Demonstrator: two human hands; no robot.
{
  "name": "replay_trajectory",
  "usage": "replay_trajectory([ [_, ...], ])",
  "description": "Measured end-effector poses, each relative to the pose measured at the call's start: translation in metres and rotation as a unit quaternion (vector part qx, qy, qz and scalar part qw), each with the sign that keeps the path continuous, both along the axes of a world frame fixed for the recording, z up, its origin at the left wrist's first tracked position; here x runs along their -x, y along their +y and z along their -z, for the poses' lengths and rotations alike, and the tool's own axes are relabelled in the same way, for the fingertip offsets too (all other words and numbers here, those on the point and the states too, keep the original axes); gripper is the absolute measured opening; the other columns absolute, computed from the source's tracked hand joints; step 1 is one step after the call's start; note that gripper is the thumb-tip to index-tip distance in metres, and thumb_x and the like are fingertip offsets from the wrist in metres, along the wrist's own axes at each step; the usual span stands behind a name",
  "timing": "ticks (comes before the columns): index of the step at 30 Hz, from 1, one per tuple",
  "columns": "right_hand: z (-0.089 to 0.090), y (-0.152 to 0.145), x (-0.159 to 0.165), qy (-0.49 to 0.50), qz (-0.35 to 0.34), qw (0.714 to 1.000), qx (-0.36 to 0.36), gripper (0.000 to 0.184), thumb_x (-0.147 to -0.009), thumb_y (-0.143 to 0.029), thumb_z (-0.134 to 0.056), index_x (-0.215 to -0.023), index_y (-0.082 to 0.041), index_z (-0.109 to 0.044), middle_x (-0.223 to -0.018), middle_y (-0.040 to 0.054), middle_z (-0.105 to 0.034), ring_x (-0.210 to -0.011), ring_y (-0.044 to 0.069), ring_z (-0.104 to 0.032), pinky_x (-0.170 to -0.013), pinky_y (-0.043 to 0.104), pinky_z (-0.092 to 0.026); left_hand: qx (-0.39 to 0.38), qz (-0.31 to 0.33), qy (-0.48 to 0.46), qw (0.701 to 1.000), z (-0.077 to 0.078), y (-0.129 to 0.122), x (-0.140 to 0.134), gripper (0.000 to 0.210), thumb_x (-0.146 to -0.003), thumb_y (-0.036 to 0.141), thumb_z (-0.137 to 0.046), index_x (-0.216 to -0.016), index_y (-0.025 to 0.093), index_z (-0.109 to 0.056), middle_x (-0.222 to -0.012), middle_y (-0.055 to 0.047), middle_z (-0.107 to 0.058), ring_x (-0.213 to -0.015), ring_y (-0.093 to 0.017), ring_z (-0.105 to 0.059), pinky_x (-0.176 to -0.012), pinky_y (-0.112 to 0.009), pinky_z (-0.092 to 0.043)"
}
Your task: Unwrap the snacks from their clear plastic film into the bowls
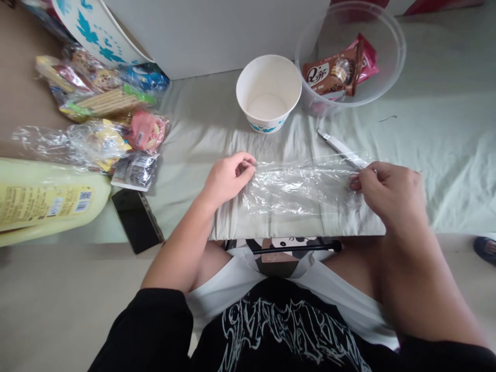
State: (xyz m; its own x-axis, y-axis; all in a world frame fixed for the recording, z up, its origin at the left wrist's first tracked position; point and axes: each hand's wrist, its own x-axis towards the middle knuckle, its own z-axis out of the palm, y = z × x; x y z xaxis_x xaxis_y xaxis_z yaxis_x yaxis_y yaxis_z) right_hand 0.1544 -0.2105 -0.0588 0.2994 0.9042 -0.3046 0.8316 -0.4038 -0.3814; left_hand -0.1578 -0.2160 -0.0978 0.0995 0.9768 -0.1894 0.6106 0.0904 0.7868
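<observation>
A clear plastic bag (298,188) stretches flat above the pale green cloth, pulled between my two hands. My left hand (231,175) pinches its left end between thumb and fingers. At the other end, my right hand (389,188) grips the bag with curled fingers. Just behind the bag lies a white utility knife (341,147), its lower end partly covered by the film and close to my right hand. An open white paper tub (268,93) with a blue leaf print stands beyond the bag; nothing shows inside it.
A clear plastic bowl (395,62) holds wrapped snacks (333,72) at the back right. Packaged items (112,98), a larger leaf-print tub (96,31), a yellow bottle (50,199) and a phone (137,221) are on the left. A grey panel (217,31) stands behind.
</observation>
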Motion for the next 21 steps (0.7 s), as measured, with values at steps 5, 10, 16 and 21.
replay_trajectory([
  [5, 0.000, -0.002, 0.000, 0.006, -0.005, 1.000, -0.002, 0.024, -0.078, -0.023, -0.052, -0.064, -0.023, -0.071, -0.058, 0.0022, -0.066, -0.067, 0.020, -0.059, -0.072, 0.032, -0.042, 0.027, -0.017, -0.032, 0.999, -0.002, 0.003, 0.002, 0.008, -0.083, 0.027, -0.062, -0.082, 0.021, -0.068, -0.073, 0.000, -0.068, -0.060, -0.012, -0.052, -0.060, -0.028, -0.041],
  [10, 0.000, -0.002, 0.001, -0.004, -0.007, 1.000, -0.004, 0.023, -0.076, -0.025, -0.052, -0.062, -0.023, -0.070, -0.055, 0.0015, -0.064, -0.061, 0.019, -0.056, -0.068, 0.032, -0.041, 0.033, -0.023, -0.072, 0.997, -0.003, 0.003, 0.003, 0.009, -0.081, 0.025, -0.061, -0.073, 0.020, -0.061, -0.072, 0.000, -0.066, -0.061, -0.012, -0.050, -0.060, -0.028, -0.039],
  [16, 0.002, -0.001, 0.002, 0.003, -0.011, 1.000, -0.007, 0.022, -0.076, -0.022, -0.052, -0.061, -0.022, -0.068, -0.056, 0.0018, -0.064, -0.063, 0.019, -0.057, -0.072, 0.033, -0.042, 0.090, 0.027, -0.113, 0.989, -0.009, 0.002, 0.005, 0.015, -0.080, 0.033, -0.065, -0.076, 0.019, -0.062, -0.106, -0.008, -0.077, -0.058, -0.009, -0.048, -0.056, -0.028, -0.035],
  [21, 0.008, -0.001, -0.004, -0.003, -0.023, 1.000, -0.005, 0.022, -0.077, -0.023, -0.051, -0.062, -0.022, -0.067, -0.055, 0.0020, -0.062, -0.063, 0.020, -0.056, -0.071, 0.033, -0.042, 0.120, 0.058, -0.164, 0.977, -0.014, 0.001, 0.005, 0.018, -0.081, 0.037, -0.067, -0.083, 0.019, -0.070, -0.100, -0.009, -0.077, -0.063, -0.012, -0.054, -0.056, -0.028, -0.039],
])
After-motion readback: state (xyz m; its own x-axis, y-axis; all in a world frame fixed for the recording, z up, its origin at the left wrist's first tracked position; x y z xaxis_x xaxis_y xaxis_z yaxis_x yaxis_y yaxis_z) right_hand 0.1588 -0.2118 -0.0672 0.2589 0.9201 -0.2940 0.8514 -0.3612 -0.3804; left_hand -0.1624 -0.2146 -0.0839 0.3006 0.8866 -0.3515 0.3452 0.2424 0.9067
